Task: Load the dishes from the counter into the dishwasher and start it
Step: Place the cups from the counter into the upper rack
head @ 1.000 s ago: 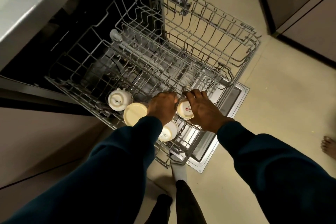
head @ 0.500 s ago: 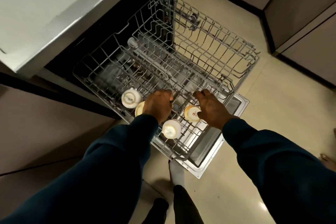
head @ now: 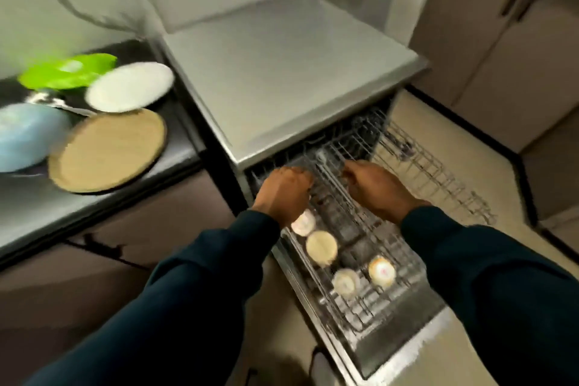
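Both hands hovered over the wire rack (head: 416, 166) of the dishwasher (head: 291, 72): the left hand (head: 283, 194) curled into a fist, the right hand (head: 377, 189) with fingers bent, though blur hid whether either gripped a wire. Four cups (head: 321, 247) sat upside down in the rack just below the hands. Plates (head: 108, 150) lay on the counter (head: 185, 135), well left of the left hand.

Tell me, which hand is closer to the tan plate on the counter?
The left hand. It grips the dishwasher rack on the side toward the counter, though apart from the tan plate. The right hand holds the rack farther over, beyond the left hand.
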